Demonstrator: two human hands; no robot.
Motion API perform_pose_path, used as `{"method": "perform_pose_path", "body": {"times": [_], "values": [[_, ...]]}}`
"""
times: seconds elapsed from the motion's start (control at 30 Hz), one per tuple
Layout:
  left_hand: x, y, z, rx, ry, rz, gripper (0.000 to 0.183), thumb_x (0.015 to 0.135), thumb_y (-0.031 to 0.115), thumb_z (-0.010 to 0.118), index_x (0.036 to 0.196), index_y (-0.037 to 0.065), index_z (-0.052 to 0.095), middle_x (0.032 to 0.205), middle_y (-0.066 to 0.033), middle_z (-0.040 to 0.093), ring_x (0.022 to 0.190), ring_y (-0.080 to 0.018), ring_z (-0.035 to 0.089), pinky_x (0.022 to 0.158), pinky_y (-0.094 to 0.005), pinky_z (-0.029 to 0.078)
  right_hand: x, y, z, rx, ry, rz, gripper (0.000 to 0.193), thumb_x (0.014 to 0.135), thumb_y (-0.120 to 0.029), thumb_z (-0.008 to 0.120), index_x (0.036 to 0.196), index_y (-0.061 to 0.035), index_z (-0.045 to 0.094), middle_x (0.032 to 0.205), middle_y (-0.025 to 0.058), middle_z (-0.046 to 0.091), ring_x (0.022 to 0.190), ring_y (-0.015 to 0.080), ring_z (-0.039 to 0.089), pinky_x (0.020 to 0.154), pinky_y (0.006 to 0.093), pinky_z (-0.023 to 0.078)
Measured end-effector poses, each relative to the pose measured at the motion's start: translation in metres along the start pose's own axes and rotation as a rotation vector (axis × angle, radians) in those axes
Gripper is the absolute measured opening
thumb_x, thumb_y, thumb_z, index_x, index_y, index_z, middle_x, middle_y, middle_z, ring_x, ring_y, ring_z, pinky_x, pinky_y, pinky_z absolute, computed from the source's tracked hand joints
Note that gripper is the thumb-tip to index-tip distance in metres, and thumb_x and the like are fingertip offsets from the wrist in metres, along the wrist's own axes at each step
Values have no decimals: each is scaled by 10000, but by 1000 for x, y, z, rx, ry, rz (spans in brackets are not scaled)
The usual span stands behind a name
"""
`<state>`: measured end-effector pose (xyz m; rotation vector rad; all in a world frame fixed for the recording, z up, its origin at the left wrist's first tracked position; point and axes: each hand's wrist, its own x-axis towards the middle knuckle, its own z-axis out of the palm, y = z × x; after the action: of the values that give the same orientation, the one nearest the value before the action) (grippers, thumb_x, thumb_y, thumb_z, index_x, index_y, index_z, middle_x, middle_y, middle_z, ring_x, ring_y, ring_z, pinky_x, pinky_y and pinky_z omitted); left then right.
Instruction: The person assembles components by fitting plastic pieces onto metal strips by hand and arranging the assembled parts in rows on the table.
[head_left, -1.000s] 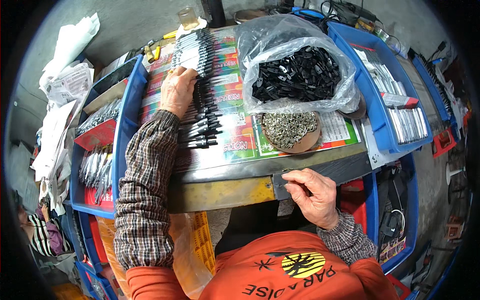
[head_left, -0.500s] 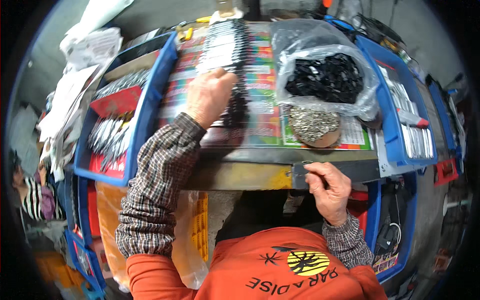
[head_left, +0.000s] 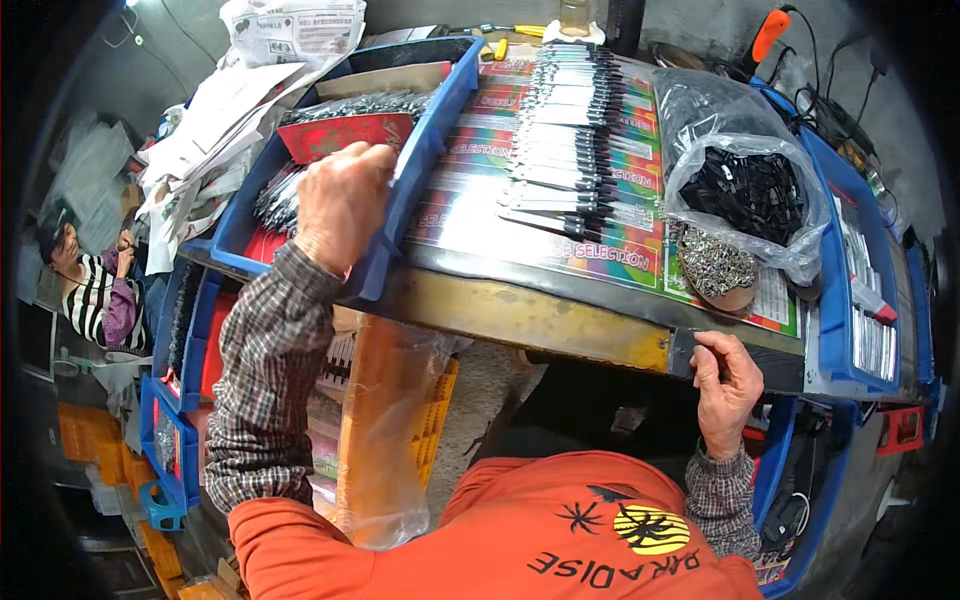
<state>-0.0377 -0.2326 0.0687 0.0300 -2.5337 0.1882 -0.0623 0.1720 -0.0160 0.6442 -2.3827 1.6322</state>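
Observation:
My left hand (head_left: 345,205) hangs over the blue bin (head_left: 428,160) at the left, its fingers curled closed; whatever lies inside them is hidden. Beneath it in the bin are thin silver and black pieces (head_left: 280,203). A long row of slim silver pieces with black ends (head_left: 560,140) lies side by side on the colourful mat (head_left: 470,215). At the table's front edge my right hand (head_left: 727,390) is closed, thumb against the bent fingers. Anything in that pinch is too small to make out.
On the right, a clear bag of small black parts (head_left: 745,195) stands behind a round dish of tiny metal parts (head_left: 715,268). Another blue bin (head_left: 835,330) holds silver strips. Papers (head_left: 220,130) lie at far left, near a seated person (head_left: 95,290).
My left hand has moved left from the row of slim pieces to the blue bin. The view has swung left; my right hand stays at the table's edge, still closed.

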Motion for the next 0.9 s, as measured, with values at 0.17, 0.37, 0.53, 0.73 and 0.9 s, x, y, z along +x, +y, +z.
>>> {"method": "perform_pose_path", "body": {"times": [0.17,0.37,0.53,0.73,0.9], "values": [[-19,-66,11,112,-220,-153,22,757,89,601,753,84,622,709,-128,629,724,-345,632,620,-415,497,1,-2,2,19,10,23,108,851,20,620,955,10,644,765,20,583,661,76,542,581,212,429],[-38,-102,19,92,-328,-175,23,722,125,623,701,116,617,713,-125,636,702,-336,642,626,-419,512,1,-1,4,8,14,35,95,860,17,611,951,13,638,765,4,567,663,60,525,578,200,416],[-51,-112,18,125,-395,-143,21,689,113,635,697,121,617,705,-114,631,701,-321,639,622,-416,511,2,-2,5,-2,11,45,92,866,17,606,952,13,637,766,-6,562,650,49,497,561,192,395],[-51,-108,10,169,-475,-142,19,697,92,614,692,76,604,719,-139,628,716,-329,637,630,-420,510,2,-2,7,3,23,35,87,871,17,601,949,10,638,765,-9,555,644,43,486,556,190,386],[-55,-111,14,203,-449,-88,55,718,79,595,752,36,602,721,-167,623,718,-345,633,633,-427,510,0,-3,7,2,29,19,88,871,15,602,951,10,639,762,-8,552,640,47,487,557,191,384]]}}
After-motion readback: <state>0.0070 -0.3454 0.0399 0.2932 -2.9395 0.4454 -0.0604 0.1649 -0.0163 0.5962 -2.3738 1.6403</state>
